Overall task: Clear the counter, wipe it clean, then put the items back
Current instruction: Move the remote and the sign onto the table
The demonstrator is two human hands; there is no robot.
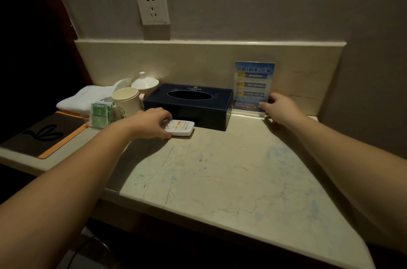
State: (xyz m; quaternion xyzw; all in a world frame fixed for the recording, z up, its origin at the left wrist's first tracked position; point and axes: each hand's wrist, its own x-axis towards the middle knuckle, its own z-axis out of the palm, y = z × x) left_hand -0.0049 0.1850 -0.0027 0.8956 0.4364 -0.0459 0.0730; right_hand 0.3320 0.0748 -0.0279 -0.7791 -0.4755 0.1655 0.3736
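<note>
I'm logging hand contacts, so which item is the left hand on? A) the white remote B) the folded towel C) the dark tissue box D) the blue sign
A: the left hand grips the white remote, lying on the counter just before the tissue box.

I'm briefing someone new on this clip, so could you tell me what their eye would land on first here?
Two bare arms reach in across the pale marble counter: the left hand grips a white remote just in front of the dark blue tissue box, while the right hand holds the lower edge of a blue sign stand against the backsplash. A cluster of cups and a folded white towel sits at far left.
</note>
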